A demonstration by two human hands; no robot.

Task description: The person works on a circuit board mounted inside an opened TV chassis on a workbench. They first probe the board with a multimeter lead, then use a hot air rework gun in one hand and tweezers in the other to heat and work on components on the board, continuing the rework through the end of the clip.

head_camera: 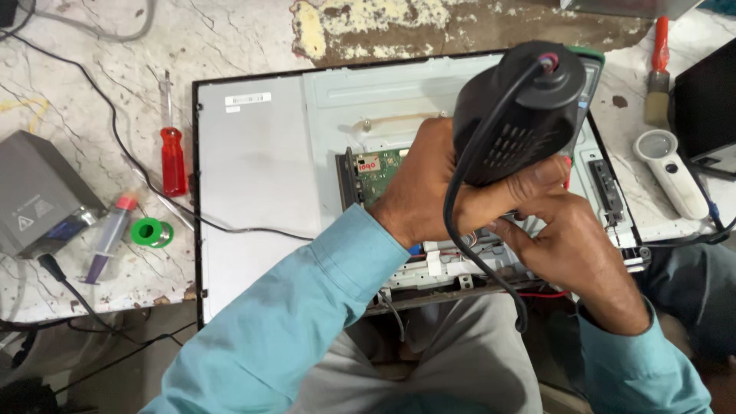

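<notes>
Black cylindrical plastic hot-air tool (517, 115), vented on its side, with a black cord (460, 230) looping down from its rear cap: held upright above the middle of the work, over a green circuit board (381, 172). The left hand (429, 192) is wrapped around the tool body, its grip closed on it. The right hand (563, 238) is set just beneath, fingers curled at the tool's lower end; what its grip closes on cannot be told. Below is laid a large flat grey metal display panel (253, 199), back side up, on a cracked white marble bench (92, 92). To the left are found a red-handled screwdriver (172, 153), a green solder spool (151, 232), a syringe (109, 238) and a grey box (38, 192). To the right are seen a white magnifier (671, 172) and a red-handled brush (658, 73).
</notes>
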